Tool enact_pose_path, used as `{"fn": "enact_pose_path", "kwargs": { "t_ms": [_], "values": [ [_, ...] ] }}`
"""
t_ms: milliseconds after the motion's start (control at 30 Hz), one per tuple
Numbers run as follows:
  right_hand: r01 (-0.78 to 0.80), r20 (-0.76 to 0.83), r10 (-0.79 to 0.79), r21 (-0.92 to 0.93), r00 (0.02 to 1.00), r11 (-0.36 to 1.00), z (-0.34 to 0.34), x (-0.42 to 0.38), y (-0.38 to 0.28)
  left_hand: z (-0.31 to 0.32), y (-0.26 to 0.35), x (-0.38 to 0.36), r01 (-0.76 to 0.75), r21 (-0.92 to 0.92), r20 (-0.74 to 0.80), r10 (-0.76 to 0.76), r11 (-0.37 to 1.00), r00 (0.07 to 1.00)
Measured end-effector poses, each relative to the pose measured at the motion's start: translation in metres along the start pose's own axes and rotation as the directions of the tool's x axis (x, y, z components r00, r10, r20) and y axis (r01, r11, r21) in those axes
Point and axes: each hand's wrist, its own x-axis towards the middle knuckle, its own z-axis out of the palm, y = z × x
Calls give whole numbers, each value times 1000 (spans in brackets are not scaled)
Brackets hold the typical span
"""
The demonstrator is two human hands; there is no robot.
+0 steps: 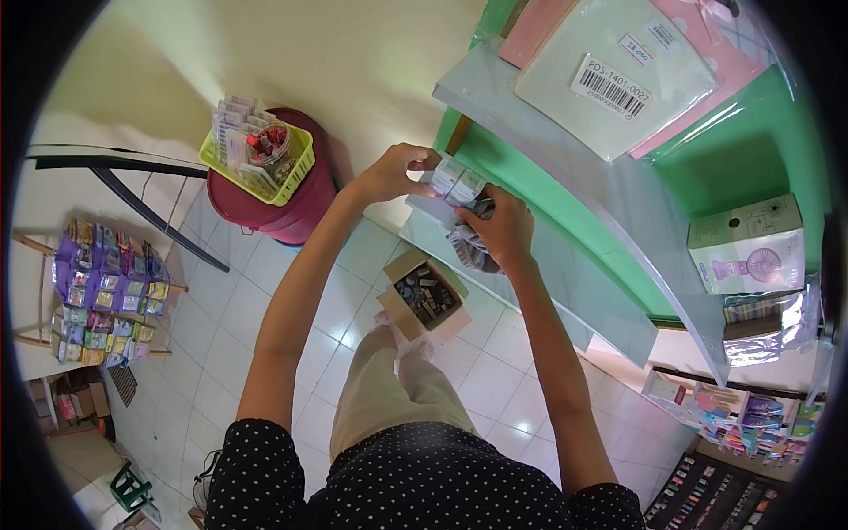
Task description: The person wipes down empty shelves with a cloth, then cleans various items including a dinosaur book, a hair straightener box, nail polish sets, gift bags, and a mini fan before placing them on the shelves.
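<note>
Up at the shelf, my left hand (395,174) is closed, with thumb and fingers pinching the left end of a pair of small whitish, clear-sided packs (457,181) side by side. Their contents are too small to make out. Against the right end of the packs is my right hand (503,228), its fingers closed on a bunched grey cloth (471,249) that hangs below. Both hands are over the lower grey shelf board (565,296). On the floor near my feet stands an open cardboard box (424,296) filled with many small dark items.
A yellow-green basket (300,168) of packets and a jar sits on a maroon bin (256,208) at left. The upper shelf (601,190) curves close to my right hand, bearing a pale folder (609,79) and a fan box (751,252). Left is a purple hanging rack (110,269).
</note>
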Motion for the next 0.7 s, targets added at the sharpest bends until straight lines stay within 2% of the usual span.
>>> {"fn": "enact_pose_path", "kwargs": {
  "t_ms": [133,200,267,300,333,400,467,533,567,600,667,700],
  "values": [
    [-18,-6,18,7,1000,1000,-2,-2,0,-1,3,-4,-39,42,-56,42,998,998],
    [-37,-88,46,103,995,994,-11,-14,1,-3,8,-18,-39,77,-79,45,996,996],
    [-21,-110,49,243,993,970,-24,-37,3,2,22,-45,52,411,-394,126,910,910],
    [-38,-95,73,323,993,946,-27,-53,5,8,18,-62,118,386,-487,94,915,868],
    [-142,2,152,376,988,916,-28,-74,9,17,11,-82,155,377,-508,64,913,859],
    [-341,226,261,480,938,809,-16,-122,19,50,-15,-127,298,191,-676,-94,935,731],
    [-563,559,286,421,778,711,9,-168,35,100,-51,-183,522,99,-696,-315,847,645],
    [-477,683,147,323,715,817,55,-216,70,152,-67,-231,650,-80,-611,-553,756,567],
    [-358,728,61,261,683,896,71,-230,79,176,-74,-250,660,-170,-573,-618,732,538],
    [-426,796,141,157,589,891,85,-243,85,201,-83,-269,666,-262,-524,-682,699,510],
    [-436,839,184,69,513,897,130,-267,112,250,-110,-305,754,-244,-435,-764,610,478],
    [-447,842,203,50,500,893,151,-274,125,268,-115,-314,749,-295,-415,-785,594,459]
  ]
}}
